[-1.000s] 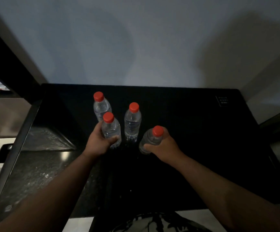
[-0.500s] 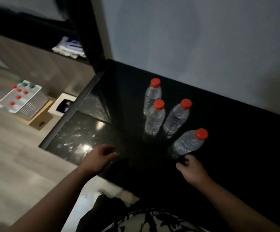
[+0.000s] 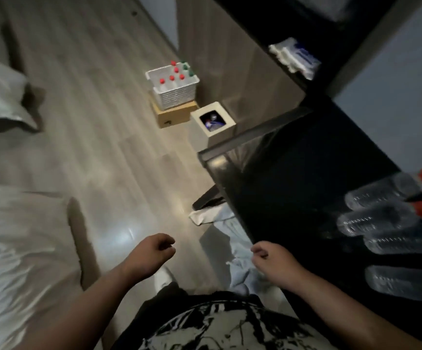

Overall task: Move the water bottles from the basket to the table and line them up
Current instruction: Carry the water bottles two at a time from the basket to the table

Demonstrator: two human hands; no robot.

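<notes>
Withdrawn from the table (image 3: 293, 185), left hand (image 3: 151, 251) and right hand (image 3: 269, 258) hover at its edge beside wood floor (image 3: 103, 147) (each grip released).

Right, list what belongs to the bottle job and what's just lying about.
Job: white basket, bottles inside it, four water bottles on the black table, left hand, right hand, both empty.
Lying about: cardboard box, white bin, crumpled cloth, folded white stack.

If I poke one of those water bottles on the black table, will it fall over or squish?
It would probably tip easily: each water bottle on the black table looks tall and narrow. Once down it would likely roll, since the body looks round. The clear ribbed plastic looks thin, so it may dent when squeezed.
</notes>
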